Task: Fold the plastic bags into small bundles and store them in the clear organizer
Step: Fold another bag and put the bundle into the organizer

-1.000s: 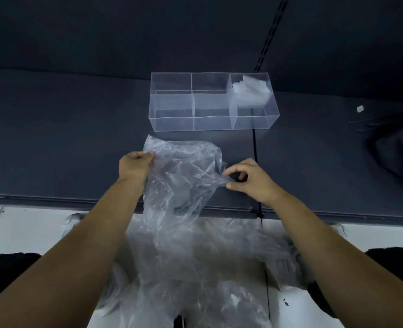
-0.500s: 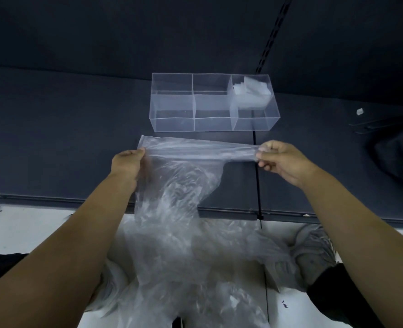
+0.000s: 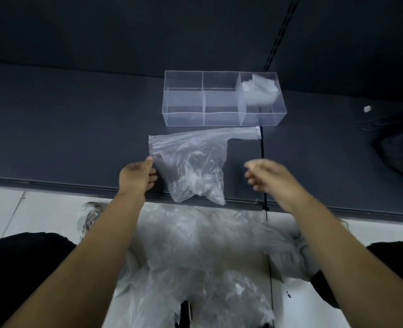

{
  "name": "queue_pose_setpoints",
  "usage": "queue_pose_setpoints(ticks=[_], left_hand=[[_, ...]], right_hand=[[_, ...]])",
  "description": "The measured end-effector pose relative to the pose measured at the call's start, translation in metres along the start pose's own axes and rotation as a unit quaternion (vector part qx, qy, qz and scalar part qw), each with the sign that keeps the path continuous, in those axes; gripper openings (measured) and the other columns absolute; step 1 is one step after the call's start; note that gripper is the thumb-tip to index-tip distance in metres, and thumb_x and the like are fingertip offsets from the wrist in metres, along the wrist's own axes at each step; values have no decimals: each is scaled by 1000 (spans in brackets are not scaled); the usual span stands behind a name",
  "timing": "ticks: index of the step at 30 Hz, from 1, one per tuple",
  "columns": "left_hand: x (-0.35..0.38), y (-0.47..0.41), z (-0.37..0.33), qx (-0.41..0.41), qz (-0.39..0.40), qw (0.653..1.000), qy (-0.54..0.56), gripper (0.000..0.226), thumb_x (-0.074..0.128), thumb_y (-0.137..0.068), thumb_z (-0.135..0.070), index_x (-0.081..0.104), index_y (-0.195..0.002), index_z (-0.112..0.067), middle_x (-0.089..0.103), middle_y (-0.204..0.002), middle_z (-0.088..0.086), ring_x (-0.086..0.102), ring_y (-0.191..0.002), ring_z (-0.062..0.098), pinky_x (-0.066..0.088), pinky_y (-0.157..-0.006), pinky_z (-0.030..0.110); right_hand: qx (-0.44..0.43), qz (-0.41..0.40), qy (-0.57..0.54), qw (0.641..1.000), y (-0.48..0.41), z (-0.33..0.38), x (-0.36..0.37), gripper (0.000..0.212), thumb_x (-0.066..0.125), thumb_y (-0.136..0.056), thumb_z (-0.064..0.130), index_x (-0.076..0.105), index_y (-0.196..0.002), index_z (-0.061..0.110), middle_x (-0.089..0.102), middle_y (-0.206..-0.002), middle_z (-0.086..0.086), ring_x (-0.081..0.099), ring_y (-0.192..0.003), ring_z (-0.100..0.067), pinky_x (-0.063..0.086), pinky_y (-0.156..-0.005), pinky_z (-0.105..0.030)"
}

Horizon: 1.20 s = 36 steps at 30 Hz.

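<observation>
A clear plastic bag (image 3: 191, 162) lies spread on the dark table (image 3: 65, 138), with one handle (image 3: 243, 133) stretched to the right just in front of the clear organizer (image 3: 184, 117). The organizer's right compartment holds white folded bag bundles (image 3: 258, 91); its other compartments look empty. My left hand (image 3: 136, 176) rests at the bag's left edge, thumb touching the plastic, fingers loosely bent. My right hand (image 3: 266, 176) hovers blurred to the right of the bag and holds nothing.
A heap of loose plastic bags (image 3: 207, 245) lies below the table's front edge (image 3: 54, 184), between my arms. A dark object (image 3: 399, 152) sits at the table's right side, with a small white scrap (image 3: 367, 108) behind it.
Both hands let go of the bag's stretched top edge. The bag now lies flat on the table. Both hands have pulled back towards me, the right one still moving.
</observation>
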State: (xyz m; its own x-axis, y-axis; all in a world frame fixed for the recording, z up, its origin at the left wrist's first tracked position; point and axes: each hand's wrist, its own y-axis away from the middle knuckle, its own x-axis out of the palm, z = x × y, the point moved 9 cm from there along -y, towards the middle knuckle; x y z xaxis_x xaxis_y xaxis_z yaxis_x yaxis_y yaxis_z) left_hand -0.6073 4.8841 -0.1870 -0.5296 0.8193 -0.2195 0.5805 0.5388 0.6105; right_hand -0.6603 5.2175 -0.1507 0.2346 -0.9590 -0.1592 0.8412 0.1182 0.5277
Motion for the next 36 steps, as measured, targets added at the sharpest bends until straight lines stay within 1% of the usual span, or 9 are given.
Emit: queue_pose_setpoints(ticks=[4, 10, 17, 19, 24, 28, 31, 33, 36], left_hand=[[-2, 36, 44, -65, -26, 997, 25, 32, 61, -91, -38, 56, -72, -13, 63, -74, 4, 58, -60, 17, 47, -55, 26], [32, 75, 74, -163, 75, 980, 87, 27, 66, -87, -38, 60, -85, -12, 68, -82, 4, 63, -68, 15, 50, -59, 25], [8, 64, 57, -148, 39, 981, 124, 22, 58, -94, -24, 58, -75, -12, 67, -65, -1, 56, -63, 11, 46, -59, 22], [-1, 58, 52, -144, 17, 981, 128, 23, 60, -93, -23, 58, -74, -11, 65, -51, -4, 55, -61, 11, 48, -61, 23], [-1, 53, 50, -134, 27, 984, 114, 17, 60, -93, -25, 56, -81, -14, 62, -76, 0, 57, -65, 10, 46, -58, 22], [6, 57, 58, -136, 39, 985, 102, 17, 63, -92, -24, 58, -79, -13, 64, -55, -3, 56, -64, 12, 48, -58, 22], [8, 60, 64, -136, 37, 985, 95, 19, 61, -93, -22, 57, -77, -13, 63, -62, 0, 54, -64, 13, 46, -60, 23], [8, 61, 66, -134, 31, 986, 90, 20, 60, -94, -21, 55, -77, -13, 58, -72, 2, 54, -64, 13, 45, -60, 22], [9, 62, 67, -129, 23, 988, 82, 20, 59, -94, -20, 54, -76, -14, 57, -73, 2, 55, -65, 12, 44, -60, 22]], right_hand=[[-7, 138, 88, 986, 33, -25, 71, 34, 77, -79, 21, 59, -107, 31, 57, -96, 3, 57, -82, -8, 48, -74, -18], [-52, 41, 47, 997, 41, -29, 87, 21, 74, -81, 23, 70, -94, 7, 63, -83, -8, 53, -76, -9, 44, -71, -22], [-31, 22, 18, 999, 43, -20, 31, 8, 74, -82, 18, 68, -77, 16, 60, -67, 9, 50, -56, -2, 43, -56, -13], [-52, -27, 51, 997, 41, -12, 5, 12, 75, -81, 13, 66, -74, 13, 60, -66, 4, 51, -55, -1, 44, -56, -13], [-104, -271, 101, 952, 46, 4, -56, 19, 69, -86, 20, 57, -73, 13, 63, -65, -2, 56, -51, -5, 47, -56, -21], [-66, -296, -54, 951, 38, -13, -61, 8, 63, -92, 18, 59, -87, 13, 66, -65, -4, 60, -48, -5, 49, -50, -19], [7, -189, -276, 942, 25, -34, -45, 23, 52, -91, -8, 58, -109, 5, 66, -85, -12, 67, -74, -16, 55, -72, -25], [46, -105, -414, 903, 23, -43, -34, 29, 43, -89, -13, 59, -105, 5, 67, -93, -15, 68, -86, -23, 53, -86, -33], [75, -68, -479, 872, 26, -51, -32, 8, 53, -89, 4, 60, -88, 7, 70, -101, -14, 70, -96, -27, 53, -87, -39]])
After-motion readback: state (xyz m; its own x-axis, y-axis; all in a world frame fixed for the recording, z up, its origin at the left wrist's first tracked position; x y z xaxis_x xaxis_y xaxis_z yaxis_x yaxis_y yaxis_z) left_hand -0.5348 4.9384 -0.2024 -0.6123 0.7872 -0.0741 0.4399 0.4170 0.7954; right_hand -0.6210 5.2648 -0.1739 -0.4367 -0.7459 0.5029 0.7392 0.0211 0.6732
